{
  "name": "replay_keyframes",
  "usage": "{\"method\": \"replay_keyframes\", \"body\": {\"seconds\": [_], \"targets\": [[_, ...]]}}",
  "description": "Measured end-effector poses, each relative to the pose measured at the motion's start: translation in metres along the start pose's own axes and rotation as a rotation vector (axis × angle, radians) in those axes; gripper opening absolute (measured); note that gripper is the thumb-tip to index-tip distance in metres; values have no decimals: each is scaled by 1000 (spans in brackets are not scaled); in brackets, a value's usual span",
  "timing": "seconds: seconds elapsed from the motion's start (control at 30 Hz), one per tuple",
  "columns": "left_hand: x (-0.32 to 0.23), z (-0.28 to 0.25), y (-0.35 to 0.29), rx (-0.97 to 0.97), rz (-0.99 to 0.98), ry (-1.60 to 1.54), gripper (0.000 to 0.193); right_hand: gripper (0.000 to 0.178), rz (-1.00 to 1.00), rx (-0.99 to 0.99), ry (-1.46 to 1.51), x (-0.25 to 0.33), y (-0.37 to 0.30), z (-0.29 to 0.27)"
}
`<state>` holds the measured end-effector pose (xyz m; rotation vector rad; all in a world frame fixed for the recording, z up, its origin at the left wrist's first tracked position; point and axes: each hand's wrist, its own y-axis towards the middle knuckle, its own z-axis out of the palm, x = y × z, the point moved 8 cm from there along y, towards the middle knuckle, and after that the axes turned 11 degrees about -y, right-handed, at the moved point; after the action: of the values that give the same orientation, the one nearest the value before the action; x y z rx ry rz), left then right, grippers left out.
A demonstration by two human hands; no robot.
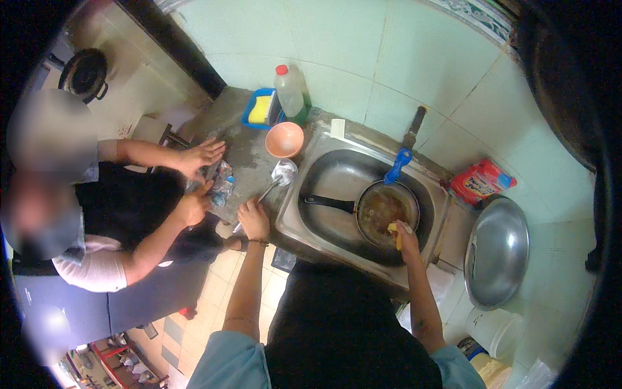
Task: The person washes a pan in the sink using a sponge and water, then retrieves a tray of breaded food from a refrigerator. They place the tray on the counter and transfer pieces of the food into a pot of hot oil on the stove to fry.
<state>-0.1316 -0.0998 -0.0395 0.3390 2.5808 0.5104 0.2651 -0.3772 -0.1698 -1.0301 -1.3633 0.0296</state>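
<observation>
In the sink [311, 228] lies a frying pan [382, 214] with a black handle and brownish liquid in it. My right hand [408, 242] is closed on a yellow sponge [396, 235] at the pan's near right rim. At the counter's front edge, my left hand [253, 220] is closed round the thin metal handle of a long utensil. That utensil's round whitish head [285, 172] rests on the counter near the sink's left rim; its exact kind is unclear. Beyond the head stands an orange bowl [284, 140].
A blue faucet [398, 165] overhangs the pan. Back left are a blue tray [248, 120] with a yellow sponge and a red-capped bottle [290, 97]. A steel basin [497, 253] and a red packet [481, 179] are right. At left, a co-worker's hands [197, 159] touch a crumpled packet [223, 181].
</observation>
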Motion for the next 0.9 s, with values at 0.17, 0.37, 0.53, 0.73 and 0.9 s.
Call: {"method": "replay_keyframes", "body": {"seconds": [0.17,0.37,0.53,0.73,0.9], "targets": [[-72,70,-21,570,243,-269,32,34,-23,-41,10,12,-16,-8],[-151,176,-45,884,530,-14,38,32,42,-61,-41,27,-36,-19],[-129,202,-98,1976,-215,-134,30,32,43,-90,27,33,-48,-32],[-168,123,-122,2042,-354,-587,35,42,31,-72,205,33,-56,-34],[-180,80,-122,1740,-70,-447,35,50,-101,-30,253,40,-53,-26]]}}
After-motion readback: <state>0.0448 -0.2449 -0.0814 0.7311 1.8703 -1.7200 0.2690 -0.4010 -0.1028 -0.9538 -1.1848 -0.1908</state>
